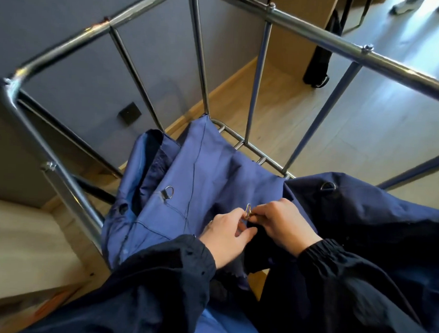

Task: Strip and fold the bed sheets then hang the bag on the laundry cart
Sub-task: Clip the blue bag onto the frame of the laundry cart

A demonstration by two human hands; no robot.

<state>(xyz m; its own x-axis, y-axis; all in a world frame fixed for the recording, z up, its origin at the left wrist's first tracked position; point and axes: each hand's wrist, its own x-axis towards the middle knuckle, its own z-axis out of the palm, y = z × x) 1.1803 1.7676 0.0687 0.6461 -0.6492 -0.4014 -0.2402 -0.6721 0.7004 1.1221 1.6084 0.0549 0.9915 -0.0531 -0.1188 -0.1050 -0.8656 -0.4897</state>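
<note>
Left hand (225, 236) and right hand (284, 225) are pinching one metal ring (248, 210) of the blue bag (208, 170), which is lying slumped at lower centre inside the laundry cart (322, 36). Lifting the ring to the upper rail untwisted is probably advisable.

Grey-blue wall (68, 18) with dark socket (129, 116); pale wood floor (342, 127), daylight glare far right.

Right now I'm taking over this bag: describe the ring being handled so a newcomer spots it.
Inside the steel laundry cart lies the blue bag. At its middle the left hand and right hand pinch one metal ring; unlike the paler-panel ring and the dark-fold ring, both untouched, it stands upright.
</note>
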